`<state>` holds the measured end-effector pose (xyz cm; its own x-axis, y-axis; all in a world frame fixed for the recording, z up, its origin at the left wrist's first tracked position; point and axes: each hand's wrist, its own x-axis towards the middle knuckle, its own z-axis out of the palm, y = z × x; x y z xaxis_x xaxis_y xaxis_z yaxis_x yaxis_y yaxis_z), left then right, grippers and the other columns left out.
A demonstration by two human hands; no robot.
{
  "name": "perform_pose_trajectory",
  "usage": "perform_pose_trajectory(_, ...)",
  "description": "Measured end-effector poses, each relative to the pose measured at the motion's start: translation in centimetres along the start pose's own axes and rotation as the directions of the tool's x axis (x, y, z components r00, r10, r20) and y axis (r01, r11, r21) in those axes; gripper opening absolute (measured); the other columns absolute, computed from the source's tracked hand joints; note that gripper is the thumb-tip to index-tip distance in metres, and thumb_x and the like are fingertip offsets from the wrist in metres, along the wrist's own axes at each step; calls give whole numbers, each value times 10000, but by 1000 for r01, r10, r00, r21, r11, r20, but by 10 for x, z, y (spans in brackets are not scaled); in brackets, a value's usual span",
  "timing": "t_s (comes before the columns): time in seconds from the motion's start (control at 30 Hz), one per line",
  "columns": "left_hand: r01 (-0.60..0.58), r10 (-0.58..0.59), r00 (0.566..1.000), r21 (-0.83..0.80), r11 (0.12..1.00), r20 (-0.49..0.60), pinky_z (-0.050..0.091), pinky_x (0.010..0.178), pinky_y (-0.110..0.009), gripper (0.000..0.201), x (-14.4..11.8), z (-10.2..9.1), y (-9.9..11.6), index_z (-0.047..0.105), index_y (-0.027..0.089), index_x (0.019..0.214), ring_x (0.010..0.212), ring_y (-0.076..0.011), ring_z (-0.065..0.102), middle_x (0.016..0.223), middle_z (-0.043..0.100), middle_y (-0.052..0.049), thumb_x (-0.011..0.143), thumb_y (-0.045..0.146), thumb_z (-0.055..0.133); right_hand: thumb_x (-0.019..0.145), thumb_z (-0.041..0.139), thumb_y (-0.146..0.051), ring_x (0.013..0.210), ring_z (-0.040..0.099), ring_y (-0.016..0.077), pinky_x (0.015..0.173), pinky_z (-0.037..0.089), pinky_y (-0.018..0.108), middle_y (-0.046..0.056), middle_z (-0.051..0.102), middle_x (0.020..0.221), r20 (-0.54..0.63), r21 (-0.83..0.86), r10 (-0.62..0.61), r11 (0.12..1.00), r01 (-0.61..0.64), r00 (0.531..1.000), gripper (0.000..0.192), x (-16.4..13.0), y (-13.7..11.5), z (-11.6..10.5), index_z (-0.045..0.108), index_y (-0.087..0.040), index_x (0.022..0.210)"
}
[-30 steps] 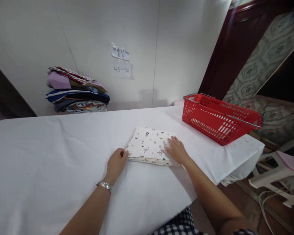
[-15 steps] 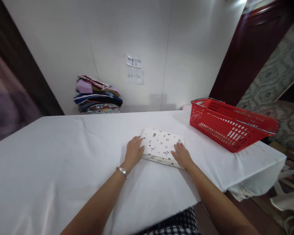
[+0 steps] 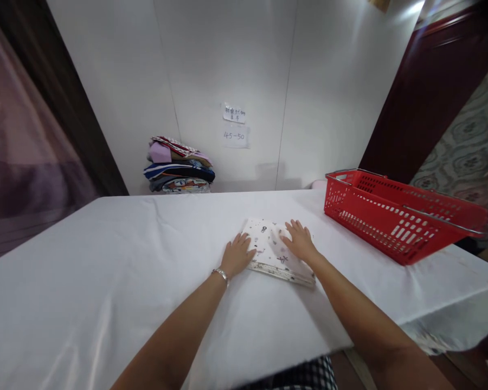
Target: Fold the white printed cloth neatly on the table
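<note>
A folded white cloth [image 3: 273, 244] with small printed figures lies on the white-covered table, its layered edge facing me. My left hand [image 3: 238, 253] rests flat on its left edge, fingers stretched out, with a silver bracelet on the wrist. Spread over the upper right part of the cloth is my right hand [image 3: 301, 240], fingers apart and palm down. Neither hand grasps the cloth. The part of the cloth under my right palm is hidden.
A red plastic basket [image 3: 390, 222] with metal handles stands at the table's right side. Several folded fabrics [image 3: 181, 165] are stacked at the back left against the wall. Two paper notes [image 3: 236, 136] hang on the wall. The white table [image 3: 126, 281] has its front edge near my lap.
My right hand has moved from the cloth's right edge up and inward onto its top. My left hand stays at the left edge. The whole view has shifted slightly.
</note>
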<state>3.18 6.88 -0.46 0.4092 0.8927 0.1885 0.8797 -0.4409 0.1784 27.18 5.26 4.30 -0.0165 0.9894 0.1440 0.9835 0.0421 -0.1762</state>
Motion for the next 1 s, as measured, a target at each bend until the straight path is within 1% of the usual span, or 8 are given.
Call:
perform_pose_trajectory(0.1, -2, 1, 1000, -12, 1000, -13, 340, 1036, -402, 448, -1, -2, 0, 430, 220, 1300, 1380, -236, 198, 1481, 308, -46, 909, 423, 347, 927, 270, -470, 1402, 61, 239, 1093, 84, 453, 101, 151, 1528, -47, -28, 5, 1000, -6, 999, 599, 18, 6, 11, 239, -155, 1436)
perform_pose_trajectory(0.23, -20, 20, 999, -24, 1000, -27, 366, 1018, -400, 434, -1, -2, 1, 440, 217, 1289, 1373, -243, 218, 1474, 319, -52, 908, 407, 361, 920, 258, -488, 1379, 156, 258, 1078, 111, 484, 103, 232, 1505, 102, -93, 93, 992, -84, 990, 592, 27, 27, 38, 296, -161, 1412)
perform_pose_trajectory(0.4, -15, 14, 999, -32, 999, -30, 352, 1029, -405, 427, -3, -1, 2, 437, 236, 1294, 1375, -242, 213, 1472, 322, -43, 907, 398, 355, 918, 229, -507, 1370, 171, 254, 1076, 105, 486, 94, 245, 1500, 93, -122, 92, 989, -80, 991, 594, 28, 40, 55, 301, -183, 1411)
perform_pose_trajectory(0.57, 39, -32, 993, -61, 997, 112, 285, 1051, -488, 468, 3, -11, 2, 420, 248, 1307, 1385, -267, 173, 1503, 254, -43, 891, 452, 352, 919, 228, -504, 1371, 169, 262, 1075, 105, 492, 100, 241, 1501, 90, -114, 90, 990, -80, 992, 598, 29, 39, 56, 301, -173, 1412)
perform_pose_trajectory(0.67, 89, -73, 972, -62, 994, 221, 215, 1053, -557, 483, 20, -23, 9, 478, 263, 1251, 1372, -293, 199, 1482, 302, -46, 875, 528, 328, 918, 218, -512, 1375, 156, 267, 1076, 97, 493, 106, 230, 1504, 95, -112, 94, 990, -83, 991, 610, 30, 39, 57, 289, -168, 1418)
perform_pose_trajectory(0.73, 130, -120, 975, -39, 991, 185, 178, 1059, -563, 566, 37, -26, 16, 486, 235, 1255, 1369, -308, 195, 1457, 347, -79, 867, 590, 275, 917, 219, -513, 1377, 152, 266, 1077, 93, 494, 106, 224, 1506, 98, -114, 98, 990, -87, 990, 614, 30, 39, 57, 279, -168, 1422)
perform_pose_trajectory(0.83, 110, -108, 991, -25, 994, 79, 118, 1090, -526, 687, 61, -19, 20, 378, 206, 1359, 1388, -294, 137, 1506, 239, -89, 847, 644, 249, 916, 223, -512, 1375, 161, 261, 1079, 94, 491, 99, 226, 1507, 98, -112, 102, 990, -91, 990, 614, 29, 38, 57, 276, -171, 1424)
perform_pose_trajectory(1.0, 252, -239, 958, -62, 966, 161, 261, 1037, -500, 746, 72, 5, 7, 247, 202, 1429, 1345, -309, 256, 1517, 196, -102, 833, 651, 238, 917, 217, -508, 1375, 163, 262, 1081, 90, 483, 98, 229, 1507, 98, -108, 98, 990, -88, 990, 613, 28, 37, 56, 284, -169, 1423)
